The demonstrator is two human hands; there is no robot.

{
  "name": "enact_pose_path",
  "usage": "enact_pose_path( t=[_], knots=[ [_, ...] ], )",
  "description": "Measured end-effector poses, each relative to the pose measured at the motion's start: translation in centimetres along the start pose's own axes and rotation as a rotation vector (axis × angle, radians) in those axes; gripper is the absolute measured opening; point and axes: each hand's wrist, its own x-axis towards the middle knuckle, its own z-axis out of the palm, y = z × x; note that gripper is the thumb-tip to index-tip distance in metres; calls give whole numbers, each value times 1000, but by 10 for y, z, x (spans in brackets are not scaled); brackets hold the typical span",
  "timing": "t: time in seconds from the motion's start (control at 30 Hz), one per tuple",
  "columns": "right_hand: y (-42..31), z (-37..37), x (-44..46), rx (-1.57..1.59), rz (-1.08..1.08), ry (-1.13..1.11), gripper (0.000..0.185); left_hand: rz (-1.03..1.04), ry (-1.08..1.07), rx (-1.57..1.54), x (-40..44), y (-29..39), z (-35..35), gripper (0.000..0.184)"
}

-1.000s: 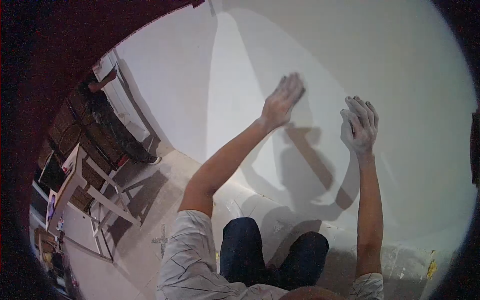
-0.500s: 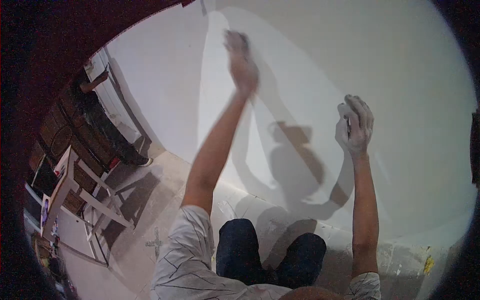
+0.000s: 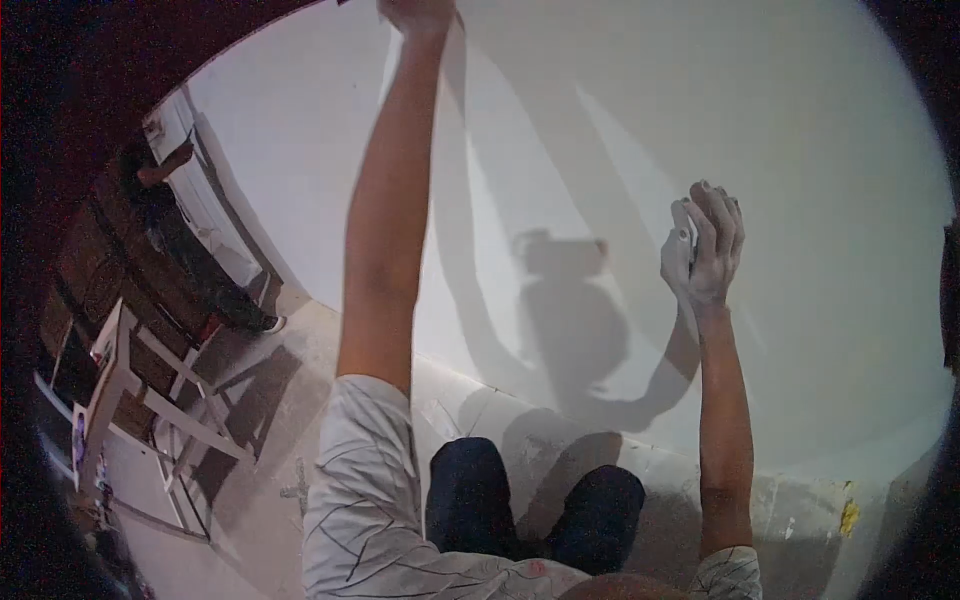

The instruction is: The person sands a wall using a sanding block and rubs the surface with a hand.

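My left hand [image 3: 418, 12] is raised high against the pale wall [image 3: 800, 300], at the top edge of the view. Its fingers are cut off by that edge, so what it holds, if anything, is hidden. Lower and to the right, my right hand [image 3: 708, 245] is up close to the wall, coated in whitish dust. Its fingers are curled, with the thumb opposite them. A thin light strip shows between thumb and fingers, too small to name. Shadows of my head and arms fall across the wall.
A wooden stool-like frame with white legs [image 3: 190, 425] stands on the floor at left. Beyond it another person [image 3: 190, 235] is at the far wall, one arm raised. My knees [image 3: 470, 495] are near the wall's base. A yellow patch [image 3: 849, 517] shows low at right.
My left hand has moved up along the wall, partly out of view, and its arm is straighter. The right hand has stayed nearly in place. The view has shifted slightly.
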Motion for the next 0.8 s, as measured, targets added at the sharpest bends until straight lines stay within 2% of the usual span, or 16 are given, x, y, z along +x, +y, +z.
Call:
enact_pose_path(
  t=[0.03,0.07,0.13,0.2,0.23,0.27,0.4,0.53,0.6,0.63,0.7,0.73,0.8],
  knots=[
    [-1,-1,2,-16,0,-13,40,-75,-46,-390,9,17,-5,56],
    [-2,-2,3,-28,-2,-28,39,-78,-58,-392,5,12,-3,56],
    [2,-5,-2,-32,-13,-51,39,604,193,568,-18,-3,-10,54],
    [2,-3,2,-41,-34,-45,38,126,-334,210,-80,-19,-13,57],
    [0,-4,4,-27,-27,-50,38,192,-172,237,-107,-7,-14,55],
    [-1,-5,5,-15,-18,-54,38,142,-174,151,-123,7,-17,56],
    [-2,-7,5,-32,-28,-63,37,177,-291,188,-186,17,-27,65],
    [-3,-8,5,-25,-14,-74,36,131,-276,279,-136,19,-28,74],
    [-1,-9,7,-24,-15,-71,35,-298,-156,116,-87,5,-21,73],
    [-2,-8,8,-32,-20,-69,35,-294,-153,113,-71,-11,-17,73],
    [-4,-7,5,-48,-16,-67,36,-107,-39,345,-59,-40,-9,72],
    [-3,-6,6,-45,-23,-60,37,-99,-37,337,-69,-35,-6,72],
    [-4,-5,4,-41,-18,-52,37,129,-63,253,-118,-9,-17,68]
  ],
)
